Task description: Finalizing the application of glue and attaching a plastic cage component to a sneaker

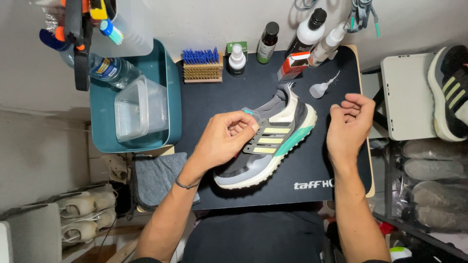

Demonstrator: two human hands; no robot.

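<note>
A grey running shoe (273,146) with pale yellow stripes and a teal-and-white sole lies on its side on a black mat (312,170). My left hand (225,140) rests on the shoe's tongue area, fingers curled and pinching the upper near a small teal tab. Just right of the shoe's heel hovers my right hand (348,125), fingers loosely curled, holding nothing that I can see. No laces show on the shoe.
Bottles (307,34) and a spray (237,59) line the mat's back edge beside a blue-bristled brush (202,64). A teal tub (168,87) with a clear container (141,108) stands left. A grey cloth (158,175) lies front left. A second shoe (451,92) sits far right.
</note>
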